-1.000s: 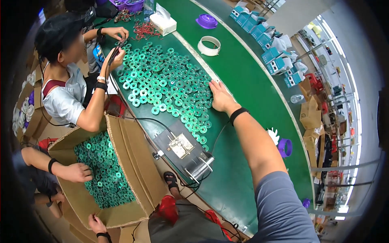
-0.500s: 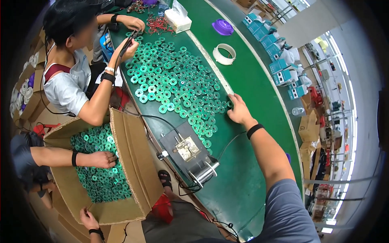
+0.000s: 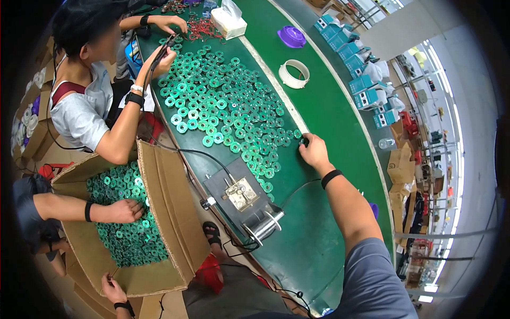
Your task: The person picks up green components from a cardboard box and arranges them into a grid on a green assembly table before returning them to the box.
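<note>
A tilted cardboard box [image 3: 170, 212] is seen at 8 o'clock, and a mass of green ring-shaped parts [image 3: 133, 247] is contained in it. Its rim is gripped between 6 and 7 o'clock by the left of the hands, the left hand [image 3: 113, 291]. A co-worker's hand [image 3: 126, 211] is rested among the parts inside.

At 11 o'clock, more green rings [image 3: 214, 103] are spread over the green counter [image 3: 313, 234]. At their 4 o'clock edge, the right hand [image 3: 315, 152] is held with fingers curled at a small dark piece [image 3: 304, 142]; whether it is grasped cannot be told.

Near 12 o'clock, tissues are held in a white tissue box [image 3: 229, 26]. Between 9 and 10 o'clock, white and purple pieces are held in another carton [image 3: 45, 139].
</note>
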A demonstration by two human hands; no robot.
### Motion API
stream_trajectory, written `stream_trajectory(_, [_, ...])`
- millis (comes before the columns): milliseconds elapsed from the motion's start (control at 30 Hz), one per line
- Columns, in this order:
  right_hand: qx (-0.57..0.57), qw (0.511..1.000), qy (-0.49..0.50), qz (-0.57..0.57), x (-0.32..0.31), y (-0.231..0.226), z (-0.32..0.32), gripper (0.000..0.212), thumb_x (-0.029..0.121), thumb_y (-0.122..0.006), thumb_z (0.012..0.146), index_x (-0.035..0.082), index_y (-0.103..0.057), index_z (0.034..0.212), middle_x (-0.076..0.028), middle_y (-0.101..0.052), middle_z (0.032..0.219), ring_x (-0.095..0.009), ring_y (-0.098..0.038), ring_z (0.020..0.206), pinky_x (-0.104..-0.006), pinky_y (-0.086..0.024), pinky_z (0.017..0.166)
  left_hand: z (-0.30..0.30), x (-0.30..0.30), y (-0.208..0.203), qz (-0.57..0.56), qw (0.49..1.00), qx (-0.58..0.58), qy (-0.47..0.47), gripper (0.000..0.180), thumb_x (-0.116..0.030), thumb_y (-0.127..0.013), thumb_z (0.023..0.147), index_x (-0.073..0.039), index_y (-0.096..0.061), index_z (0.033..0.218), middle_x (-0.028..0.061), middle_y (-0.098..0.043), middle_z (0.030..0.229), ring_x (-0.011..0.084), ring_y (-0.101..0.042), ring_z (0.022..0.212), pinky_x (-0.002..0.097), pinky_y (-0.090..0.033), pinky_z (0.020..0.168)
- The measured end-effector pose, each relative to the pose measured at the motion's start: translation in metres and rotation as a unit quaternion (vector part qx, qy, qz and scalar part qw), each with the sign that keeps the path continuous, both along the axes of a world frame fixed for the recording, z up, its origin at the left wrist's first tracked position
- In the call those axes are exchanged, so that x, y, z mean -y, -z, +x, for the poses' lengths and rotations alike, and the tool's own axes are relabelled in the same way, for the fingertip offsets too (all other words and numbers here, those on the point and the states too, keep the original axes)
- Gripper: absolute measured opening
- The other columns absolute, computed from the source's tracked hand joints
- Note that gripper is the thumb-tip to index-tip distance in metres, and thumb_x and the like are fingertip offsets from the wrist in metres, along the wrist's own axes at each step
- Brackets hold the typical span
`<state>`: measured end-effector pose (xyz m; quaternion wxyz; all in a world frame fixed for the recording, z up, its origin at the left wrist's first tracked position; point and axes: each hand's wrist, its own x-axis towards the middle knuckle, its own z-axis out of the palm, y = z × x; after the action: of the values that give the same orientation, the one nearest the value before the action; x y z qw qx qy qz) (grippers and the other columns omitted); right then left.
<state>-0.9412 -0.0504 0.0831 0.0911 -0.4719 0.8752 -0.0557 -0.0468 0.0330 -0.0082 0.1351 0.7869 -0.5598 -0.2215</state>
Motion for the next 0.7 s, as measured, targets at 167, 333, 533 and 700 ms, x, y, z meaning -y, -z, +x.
stream_trajectory(167, [0.007, 0.998, -0.028, -0.048, -0.001, -0.003, 0.015, 0.065, 0.016, -0.072, 0.08, 0.001, -0.057, 0.142, -0.026, -0.063, 0.129, -0.042, -0.061, 0.122, -0.0464, -0.05, 0.107, 0.012, -0.001, 0.006, 0.003, 1.0, 0.005, 0.009, 0.029, 0.0, -0.052, 0.098, 0.004, -0.062, 0.126, 0.0138, -0.065, 0.11, 0.0245, -0.063, 0.098, 0.0364, -0.052, 0.088])
stream_trajectory(333, [0.068, 0.996, -0.026, -0.046, 0.019, -0.005, 0.043, 0.081, 0.029, -0.081, 0.073, 0.008, -0.055, 0.147, -0.029, -0.047, 0.147, -0.048, -0.055, 0.13, -0.0482, -0.047, 0.113, 0.019, -0.004, 0.009, 0.0, 1.0, 0.002, 0.012, 0.03, 0.0, -0.052, 0.098, 0.004, -0.062, 0.126, 0.0138, -0.065, 0.11, 0.0248, -0.063, 0.097, 0.0364, -0.052, 0.088])
stream_trajectory(533, [0.02, 0.999, -0.025, 0.031, 0.032, 0.001, 0.026, 0.076, 0.033, -0.082, 0.075, 0.015, -0.06, 0.145, -0.03, -0.045, 0.151, -0.047, -0.054, 0.133, -0.0485, -0.046, 0.114, 0.008, -0.001, 0.007, -0.004, 1.0, -0.001, 0.003, 0.029, 0.0, -0.052, 0.098, 0.003, -0.062, 0.126, 0.0123, -0.063, 0.106, 0.0235, -0.062, 0.094, 0.0353, -0.052, 0.084])
stream_trajectory(700, [0.02, 0.996, -0.028, 0.083, 0.043, 0.0, 0.019, 0.069, 0.033, -0.085, 0.073, 0.017, -0.066, 0.137, -0.028, -0.046, 0.151, -0.043, -0.055, 0.134, -0.0451, -0.047, 0.114, 0.01, -0.002, 0.004, -0.01, 1.0, 0.012, 0.012, 0.029, 0.0, -0.052, 0.098, 0.003, -0.062, 0.126, 0.0121, -0.063, 0.106, 0.0228, -0.061, 0.094, 0.0346, -0.051, 0.083])
